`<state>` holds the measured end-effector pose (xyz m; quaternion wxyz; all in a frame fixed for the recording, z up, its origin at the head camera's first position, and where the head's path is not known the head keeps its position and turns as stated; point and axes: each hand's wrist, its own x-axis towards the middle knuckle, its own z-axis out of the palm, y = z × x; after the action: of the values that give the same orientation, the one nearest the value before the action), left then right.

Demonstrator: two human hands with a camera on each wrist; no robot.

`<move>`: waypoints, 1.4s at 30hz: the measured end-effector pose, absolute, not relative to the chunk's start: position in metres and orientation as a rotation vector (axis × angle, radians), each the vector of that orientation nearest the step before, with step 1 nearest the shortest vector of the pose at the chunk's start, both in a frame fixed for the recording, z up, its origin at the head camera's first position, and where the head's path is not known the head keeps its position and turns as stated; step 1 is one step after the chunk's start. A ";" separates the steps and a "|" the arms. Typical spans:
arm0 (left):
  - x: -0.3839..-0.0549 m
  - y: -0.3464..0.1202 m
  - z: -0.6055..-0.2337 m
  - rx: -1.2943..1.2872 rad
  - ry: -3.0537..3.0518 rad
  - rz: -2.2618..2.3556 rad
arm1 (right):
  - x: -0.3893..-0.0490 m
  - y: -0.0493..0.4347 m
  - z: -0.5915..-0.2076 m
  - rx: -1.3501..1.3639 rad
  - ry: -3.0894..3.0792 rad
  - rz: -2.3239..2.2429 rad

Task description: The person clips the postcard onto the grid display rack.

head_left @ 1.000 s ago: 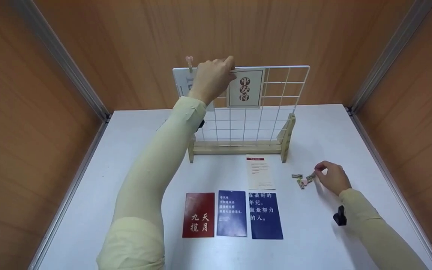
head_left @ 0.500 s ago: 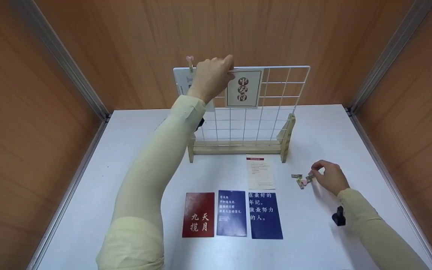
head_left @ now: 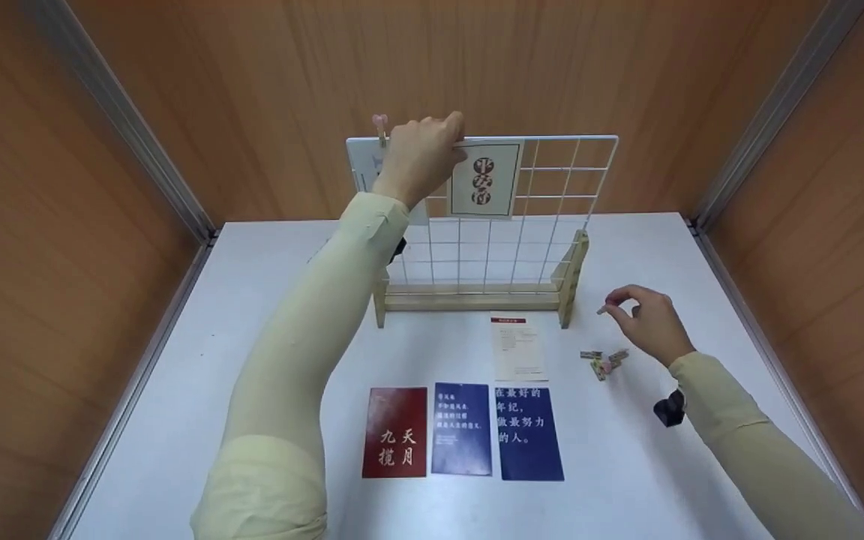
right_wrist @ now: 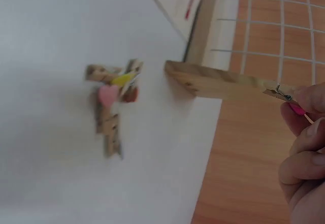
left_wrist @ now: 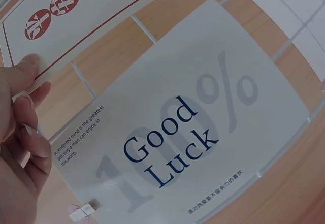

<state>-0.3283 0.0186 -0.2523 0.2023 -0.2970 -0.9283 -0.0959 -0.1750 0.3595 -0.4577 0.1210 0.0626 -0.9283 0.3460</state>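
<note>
My left hand (head_left: pixel 421 159) pinches the upper left corner of a white card (head_left: pixel 483 182) with red round characters. It holds that card at the top bar of a white wire grid (head_left: pixel 574 138). Beside it a "Good Luck" card (left_wrist: pixel 167 142) hangs from the grid under a wooden clothespin (left_wrist: pixel 83 211), mostly covered by my hand in the head view. My right hand (head_left: pixel 649 321) is raised over the table, right of the grid. Between thumb and finger it pinches a small wooden clothespin (right_wrist: pixel 277 94) with a bright pink decoration.
Several clothespins (head_left: pixel 601 364) lie in a heap below my right hand. A wooden stand (head_left: pixel 469 301) bears the grid. In front lie a cream card (head_left: pixel 518 349), a red card (head_left: pixel 394 431) and two blue cards (head_left: pixel 531 435). Wood-grain walls (head_left: pixel 432 67) enclose the table.
My right hand has lifted away from the heap, up and slightly left, with a clothespin between its fingers. The card in my left hand has shifted slightly left along the grid.
</note>
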 end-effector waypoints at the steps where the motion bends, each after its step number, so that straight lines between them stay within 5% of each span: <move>1: -0.328 0.019 -0.252 -0.823 -2.593 -0.261 | -0.175 0.357 -0.453 0.194 -2.689 1.012; 10: -0.326 0.023 -0.255 -0.795 -2.611 -0.269 | -0.175 0.333 -0.408 0.355 -2.572 0.971; 26: -0.329 0.027 -0.262 -0.792 -2.589 -0.332 | -0.219 0.287 -0.273 0.660 -2.474 0.689; 42: -0.327 0.032 -0.271 -0.747 -2.553 -0.427 | -0.260 0.247 -0.237 0.649 -2.494 0.680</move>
<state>-0.3273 0.0320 -0.2715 0.2217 -0.2704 -0.9240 -0.1546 -0.2604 0.2475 -0.2373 0.2361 0.2366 -0.9093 0.2479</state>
